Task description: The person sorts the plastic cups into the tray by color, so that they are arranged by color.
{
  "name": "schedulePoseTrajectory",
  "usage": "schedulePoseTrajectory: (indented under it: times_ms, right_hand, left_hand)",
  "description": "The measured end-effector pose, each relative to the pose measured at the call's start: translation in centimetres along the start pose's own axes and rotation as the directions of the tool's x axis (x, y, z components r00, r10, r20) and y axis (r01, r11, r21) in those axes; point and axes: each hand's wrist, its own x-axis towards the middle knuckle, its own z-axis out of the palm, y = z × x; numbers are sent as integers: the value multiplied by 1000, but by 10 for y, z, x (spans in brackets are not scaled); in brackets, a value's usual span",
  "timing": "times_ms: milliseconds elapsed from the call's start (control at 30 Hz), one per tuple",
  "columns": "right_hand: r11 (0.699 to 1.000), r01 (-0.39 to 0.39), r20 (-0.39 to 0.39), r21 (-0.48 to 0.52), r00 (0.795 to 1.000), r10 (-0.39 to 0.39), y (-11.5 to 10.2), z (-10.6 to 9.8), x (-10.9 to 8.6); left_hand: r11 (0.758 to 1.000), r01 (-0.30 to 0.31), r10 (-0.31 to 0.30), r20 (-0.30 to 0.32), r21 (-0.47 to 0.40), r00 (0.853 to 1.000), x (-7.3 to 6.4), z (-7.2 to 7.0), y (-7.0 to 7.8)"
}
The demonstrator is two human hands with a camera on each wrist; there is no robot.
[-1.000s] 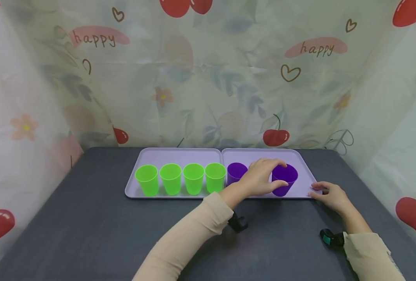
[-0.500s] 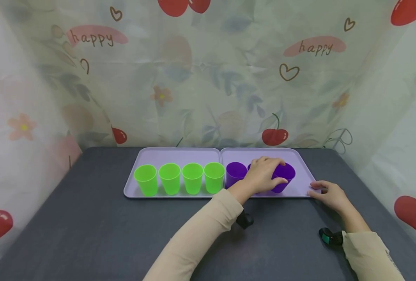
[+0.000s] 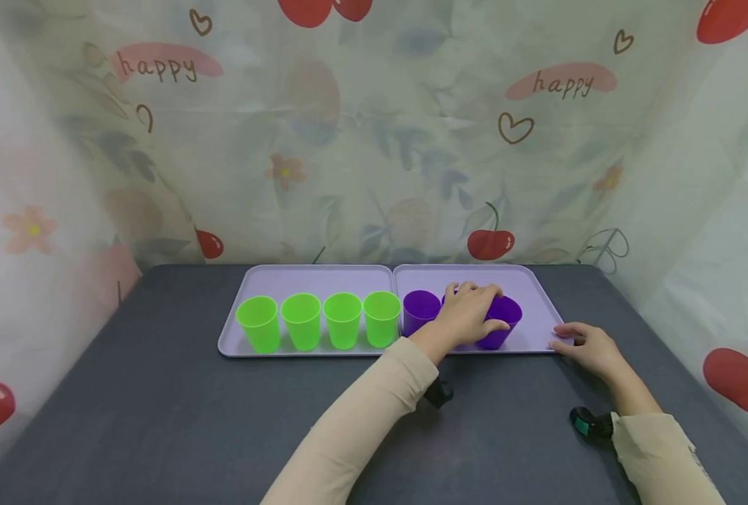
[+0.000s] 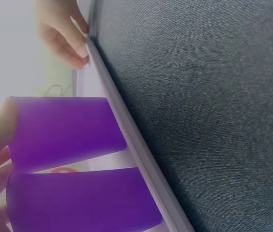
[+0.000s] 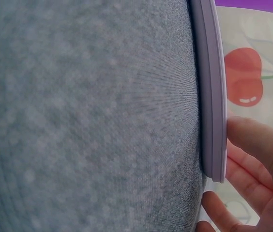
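My left hand (image 3: 465,315) grips a purple cup (image 3: 505,315) by its upper part, thumb on the near side. That cup stands upright near the front rim of the right-hand lilac tray (image 3: 545,326). Beside it in the left wrist view is another purple cup (image 4: 78,203), mostly hidden behind the hand in the head view. A further purple cup (image 3: 420,308) stands at this tray's left end. At the tray's front right corner, my right hand (image 3: 591,348) holds the edge, thumb (image 5: 252,135) on the rim and fingers around the corner.
A second lilac tray (image 3: 317,277) adjoins on the left, with several green cups (image 3: 342,322) in a row. Both trays lie on a dark grey table (image 3: 178,407). A patterned curtain (image 3: 361,140) hangs behind and at the sides.
My left hand has shifted the purple cup slightly left, closer to the other purple cups. The right hand stays on the tray corner. The head view has turned a little.
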Motion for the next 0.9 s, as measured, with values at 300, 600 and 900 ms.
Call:
schedulePoseTrajectory:
  times_ms: [300, 600, 900]
  right_hand:
    - [1000, 2, 10, -4, 1000, -2, 1, 0, 1]
    - [1000, -3, 15, -6, 1000, 3, -1, 0, 4]
    - [1000, -8, 33, -11, 999, 8, -2, -1, 7]
  left_hand:
    - [999, 12, -12, 14, -30, 1000, 0, -3, -4]
    - [995, -15, 8, -70, -103, 998, -22, -23, -26]
    - [970, -108, 68, -186, -215, 980, -80, -37, -54]
